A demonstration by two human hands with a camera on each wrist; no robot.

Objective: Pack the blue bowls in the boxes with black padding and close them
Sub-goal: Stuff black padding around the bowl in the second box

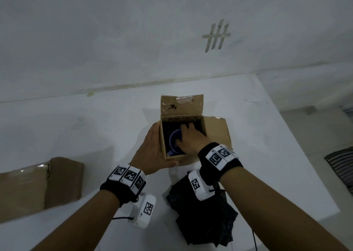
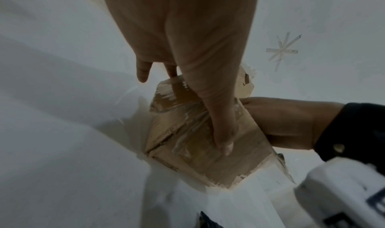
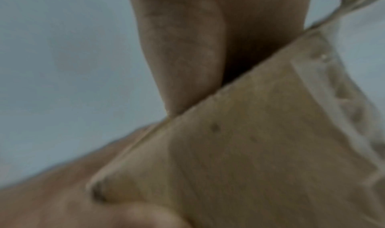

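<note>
An open cardboard box (image 1: 174,158) stands mid-table, its flaps up and out, lined with black padding (image 1: 165,130). A blue bowl (image 1: 174,137) sits inside it. My right hand (image 1: 191,138) reaches into the box and grips the bowl, thumb at its rim and fingers over the far side. My left hand (image 1: 150,151) lies flat against the box's left wall, its thumb along the front face. The left wrist view shows that thumb (image 2: 210,109) on the taped box (image 2: 187,162). The right wrist view is blurred, showing only the right hand (image 3: 187,58) and the box wall (image 3: 260,149).
A second, closed cardboard box (image 1: 38,184) lies at the left near the table's front. A pile of black padding (image 1: 202,216) sits under my right forearm. The table's right edge (image 1: 298,142) drops to the floor. A wall rises just behind the box.
</note>
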